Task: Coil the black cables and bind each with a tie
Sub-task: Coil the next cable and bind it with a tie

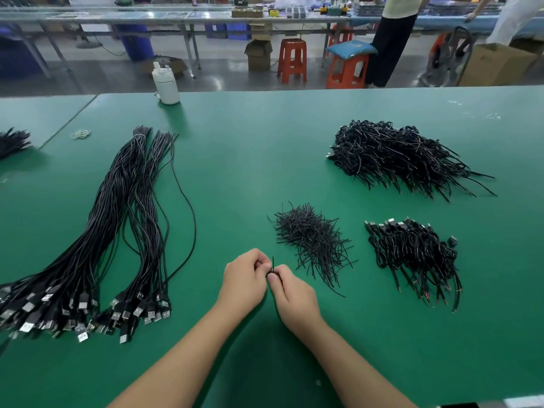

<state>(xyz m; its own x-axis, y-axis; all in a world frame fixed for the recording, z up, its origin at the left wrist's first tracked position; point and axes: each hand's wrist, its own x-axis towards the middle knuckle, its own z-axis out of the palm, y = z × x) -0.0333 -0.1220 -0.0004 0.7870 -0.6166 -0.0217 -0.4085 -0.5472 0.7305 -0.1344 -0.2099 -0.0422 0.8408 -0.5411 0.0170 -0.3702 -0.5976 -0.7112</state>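
Pinching a small coiled cable [272, 273] between left hand [245, 279] and right hand [294, 293] at six o'clock on the green table [265, 142], probably twisting a tie [273, 262] round it, keeping the tie heap [312, 240] within reach at one o'clock.

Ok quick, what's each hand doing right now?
Left hand: fingers curled, pinching the small coiled black cable.
Right hand: pinching the same cable, with the tie sticking up.
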